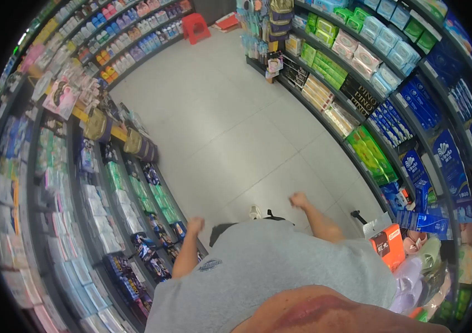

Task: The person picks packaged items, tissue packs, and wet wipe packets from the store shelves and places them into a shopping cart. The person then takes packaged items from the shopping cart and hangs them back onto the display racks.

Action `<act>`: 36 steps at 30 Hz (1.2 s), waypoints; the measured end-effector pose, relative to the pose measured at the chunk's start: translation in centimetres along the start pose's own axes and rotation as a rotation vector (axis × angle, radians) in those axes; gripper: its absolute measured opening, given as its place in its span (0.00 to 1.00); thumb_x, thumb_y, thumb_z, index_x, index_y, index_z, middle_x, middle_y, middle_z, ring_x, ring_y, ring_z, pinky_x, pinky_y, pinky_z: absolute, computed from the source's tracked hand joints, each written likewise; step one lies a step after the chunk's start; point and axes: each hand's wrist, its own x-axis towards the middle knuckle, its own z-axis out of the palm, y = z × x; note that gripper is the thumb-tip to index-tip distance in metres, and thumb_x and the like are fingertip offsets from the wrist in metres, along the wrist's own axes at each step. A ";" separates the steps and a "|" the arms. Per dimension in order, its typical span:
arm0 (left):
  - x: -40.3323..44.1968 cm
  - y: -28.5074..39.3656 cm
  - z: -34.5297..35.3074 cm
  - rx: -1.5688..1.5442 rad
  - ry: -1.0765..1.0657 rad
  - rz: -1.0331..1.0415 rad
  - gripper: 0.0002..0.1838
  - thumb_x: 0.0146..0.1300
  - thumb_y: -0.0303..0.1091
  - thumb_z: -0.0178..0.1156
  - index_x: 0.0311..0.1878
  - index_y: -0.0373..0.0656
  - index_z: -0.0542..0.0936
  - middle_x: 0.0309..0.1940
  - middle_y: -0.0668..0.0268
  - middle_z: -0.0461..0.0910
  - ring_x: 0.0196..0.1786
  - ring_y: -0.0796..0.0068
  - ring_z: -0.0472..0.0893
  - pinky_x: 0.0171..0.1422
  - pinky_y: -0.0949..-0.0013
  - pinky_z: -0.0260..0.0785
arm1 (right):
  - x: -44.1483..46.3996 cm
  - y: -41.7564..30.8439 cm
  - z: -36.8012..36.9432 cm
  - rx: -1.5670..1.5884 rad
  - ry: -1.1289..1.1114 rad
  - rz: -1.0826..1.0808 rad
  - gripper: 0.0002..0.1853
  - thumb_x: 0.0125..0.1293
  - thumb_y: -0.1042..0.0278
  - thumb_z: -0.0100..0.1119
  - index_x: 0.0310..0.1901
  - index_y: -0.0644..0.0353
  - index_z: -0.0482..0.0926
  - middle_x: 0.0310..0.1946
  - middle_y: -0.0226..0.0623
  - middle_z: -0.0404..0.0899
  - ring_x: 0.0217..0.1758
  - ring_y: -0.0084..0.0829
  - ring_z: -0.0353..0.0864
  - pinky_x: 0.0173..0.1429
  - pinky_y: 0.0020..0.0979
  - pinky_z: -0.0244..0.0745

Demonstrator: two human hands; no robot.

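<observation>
My left hand [195,225] hangs at my side over the aisle, its fingers curled in and no object showing in it. It is nearest to the lower shelves on the left, with dark packets [179,230] close by, but does not touch them. My right hand [299,200] is held out above the floor on the other side, its fingers loosely curled and nothing seen in them. One light-coloured shoe [255,212] shows below my grey shirt [280,261].
Shelves of packaged goods line the left, with bags [98,125] hanging off them. On the right are tissue packs [451,161], a green pack [370,155], an orange box [390,247] and slippers [408,283]. A red stool [195,28] stands on the tiled floor [230,116] at the far end.
</observation>
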 end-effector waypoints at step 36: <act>58.0 61.3 -7.5 -0.179 -0.349 0.280 0.12 0.65 0.36 0.57 0.46 0.40 0.79 0.35 0.64 0.82 0.35 0.77 0.79 0.38 0.71 0.72 | 29.9 -25.8 -24.6 0.770 0.399 0.304 0.12 0.65 0.60 0.58 0.40 0.60 0.81 0.30 0.35 0.82 0.29 0.26 0.82 0.30 0.27 0.74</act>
